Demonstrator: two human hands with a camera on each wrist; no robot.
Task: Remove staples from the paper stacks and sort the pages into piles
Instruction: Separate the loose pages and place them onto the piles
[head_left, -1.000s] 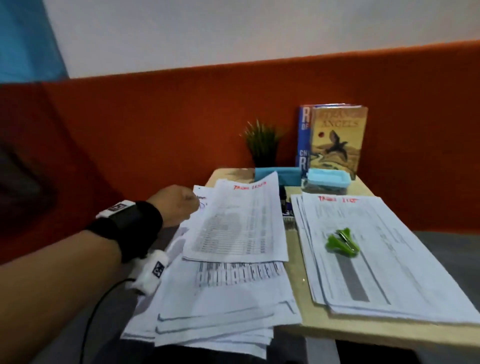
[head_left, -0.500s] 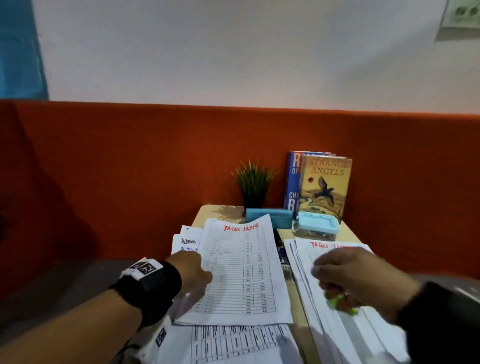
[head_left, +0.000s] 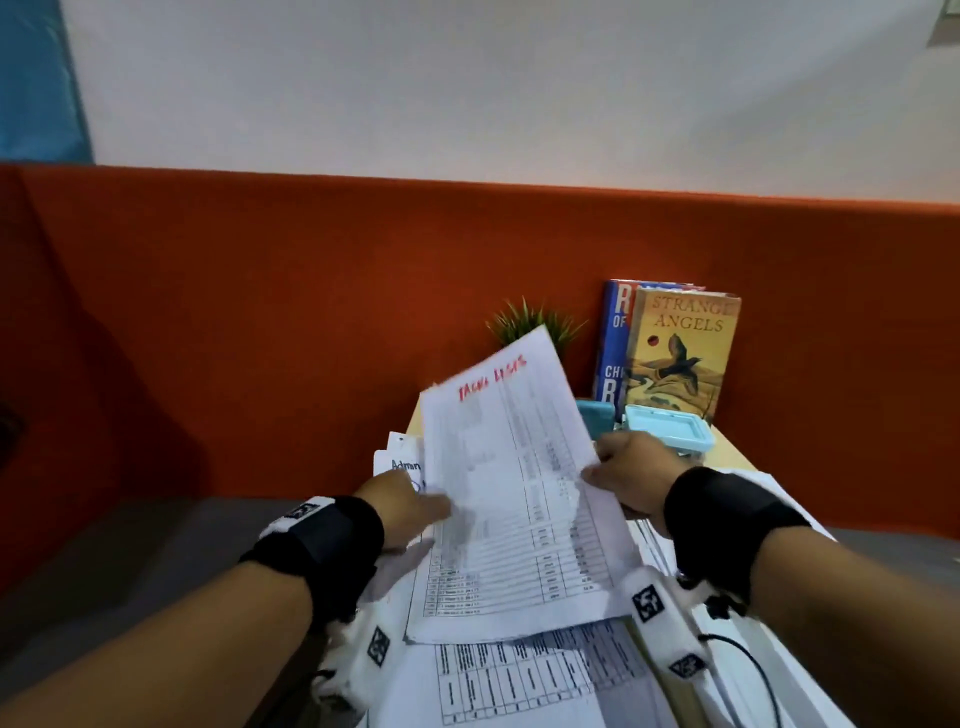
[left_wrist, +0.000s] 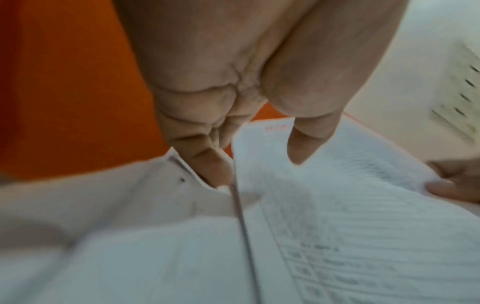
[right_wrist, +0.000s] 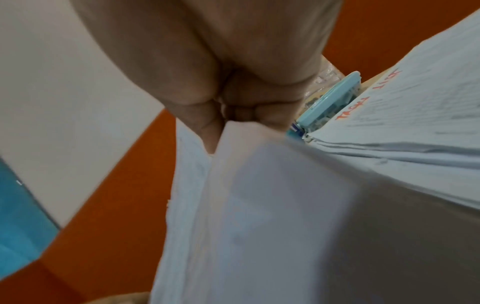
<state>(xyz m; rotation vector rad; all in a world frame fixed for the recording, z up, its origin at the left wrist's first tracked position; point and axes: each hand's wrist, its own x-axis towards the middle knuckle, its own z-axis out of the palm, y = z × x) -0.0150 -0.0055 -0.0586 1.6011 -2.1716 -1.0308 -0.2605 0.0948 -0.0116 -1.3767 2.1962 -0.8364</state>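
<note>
Both hands lift a stapled sheaf of table-printed pages (head_left: 511, 488) headed in red handwriting, tilted up above the left pile of papers (head_left: 524, 675) on the tabletop (head_left: 727, 457). The right hand (head_left: 631, 480) pinches its 3 o'clock edge, thumb on top, fingers (right_wrist: 259, 111) curled beneath. The left hand (head_left: 400, 512) holds the 9 o'clock edge, thumb (left_wrist: 306, 139) on the page, fingers under it. A second paper pile (right_wrist: 415, 115) lies at 3 o'clock. At 1 o'clock a pale blue lidded box (head_left: 667, 434) sits before two upright books (head_left: 675, 353); a small plant (head_left: 535, 322) stands at 12 o'clock
</note>
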